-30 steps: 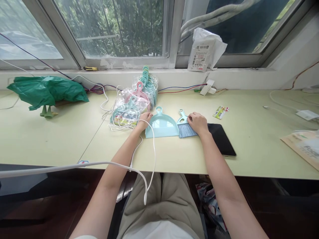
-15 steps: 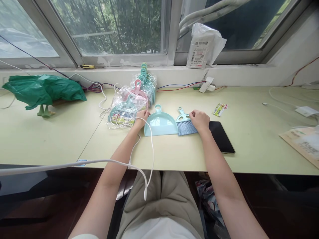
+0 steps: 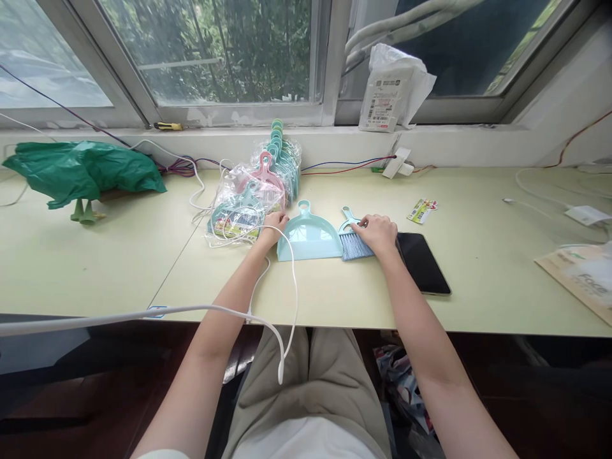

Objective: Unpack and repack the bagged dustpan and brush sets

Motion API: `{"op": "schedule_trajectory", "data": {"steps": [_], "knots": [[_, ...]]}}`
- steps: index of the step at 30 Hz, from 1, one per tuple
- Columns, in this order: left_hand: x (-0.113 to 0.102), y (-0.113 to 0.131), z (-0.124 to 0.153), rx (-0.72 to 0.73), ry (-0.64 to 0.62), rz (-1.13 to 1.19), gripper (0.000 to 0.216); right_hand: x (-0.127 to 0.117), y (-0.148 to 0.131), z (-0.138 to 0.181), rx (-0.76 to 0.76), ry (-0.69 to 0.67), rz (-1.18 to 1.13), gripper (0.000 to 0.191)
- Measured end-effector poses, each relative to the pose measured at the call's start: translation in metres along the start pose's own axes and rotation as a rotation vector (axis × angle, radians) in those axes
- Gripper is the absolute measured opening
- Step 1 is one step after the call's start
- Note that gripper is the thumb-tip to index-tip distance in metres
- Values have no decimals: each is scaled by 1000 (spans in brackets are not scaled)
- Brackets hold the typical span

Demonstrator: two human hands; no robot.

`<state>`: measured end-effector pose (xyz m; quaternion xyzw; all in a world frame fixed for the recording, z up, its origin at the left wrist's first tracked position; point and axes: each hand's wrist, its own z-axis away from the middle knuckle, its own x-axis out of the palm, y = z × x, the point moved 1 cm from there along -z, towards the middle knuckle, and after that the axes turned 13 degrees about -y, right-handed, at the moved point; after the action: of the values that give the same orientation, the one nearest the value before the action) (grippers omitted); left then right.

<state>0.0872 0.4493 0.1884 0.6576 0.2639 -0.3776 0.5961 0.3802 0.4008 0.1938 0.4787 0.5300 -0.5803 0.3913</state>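
A small light blue dustpan [image 3: 308,236] lies flat on the pale green table [image 3: 119,255], handle pointing away from me. Beside it on the right lies a matching mini brush [image 3: 352,240] with blue bristles. My right hand [image 3: 380,233] rests on the brush, fingers curled over its handle and body. My left hand [image 3: 272,227] sits at the dustpan's left edge, fingers bent against it and against a heap of dustpan sets in clear plastic bags [image 3: 253,191].
A dark phone [image 3: 422,262] lies right of the brush. A small printed card [image 3: 422,210] is behind it. A green plastic bag [image 3: 81,171] sits far left. White cables [image 3: 268,299] cross my left arm. A white parcel [image 3: 392,89] stands on the windowsill.
My right hand has slid a little left and forward over the brush, covering more of it. The left hand has stayed at the dustpan's edge.
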Motion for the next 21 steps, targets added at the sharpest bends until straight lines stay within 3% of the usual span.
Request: {"op": "schedule_trajectory", "data": {"steps": [5, 11, 21], "knots": [[0, 2, 3, 52, -13, 49, 20, 3, -3, 2, 24, -15, 79, 50], [0, 2, 4, 43, -5, -11, 24, 0, -1, 2, 42, -108, 71, 42], [5, 0, 2, 101, -7, -58, 30, 4, 0, -3, 79, 51, -74, 32]]}}
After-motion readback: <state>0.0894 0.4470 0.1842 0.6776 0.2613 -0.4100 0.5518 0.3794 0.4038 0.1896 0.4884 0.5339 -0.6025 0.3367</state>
